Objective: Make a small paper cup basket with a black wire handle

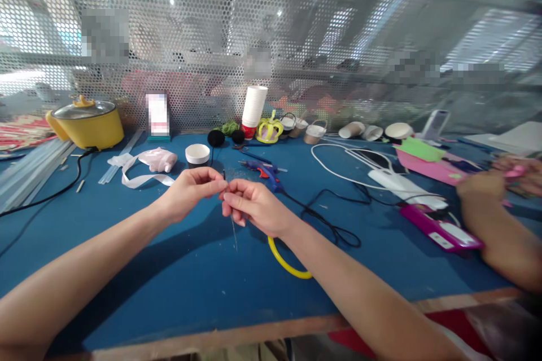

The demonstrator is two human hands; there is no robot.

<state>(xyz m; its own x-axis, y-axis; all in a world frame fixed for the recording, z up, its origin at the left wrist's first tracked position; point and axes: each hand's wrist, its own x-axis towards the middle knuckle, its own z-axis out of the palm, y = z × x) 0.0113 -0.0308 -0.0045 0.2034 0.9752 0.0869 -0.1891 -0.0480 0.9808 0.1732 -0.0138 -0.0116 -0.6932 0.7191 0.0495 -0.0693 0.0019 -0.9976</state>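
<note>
My left hand (192, 190) and my right hand (253, 206) meet above the blue table (127, 271), fingertips pinched together on a thin dark wire (224, 176). The wire sticks up a little above the fingers, and a fine strand (234, 231) hangs down below them. A yellow hoop (288, 265) lies on the table under my right wrist. A blue glue gun (265, 169) lies just beyond my hands, its black cord running off to the right.
A white cup (197, 153), white ribbon (139, 172), a yellow pot (87, 121), a stack of cups (254, 107) and a yellow crown (270, 130) stand further back before a perforated screen. Another person's hands (499, 186) work at right near pink cases (440, 231).
</note>
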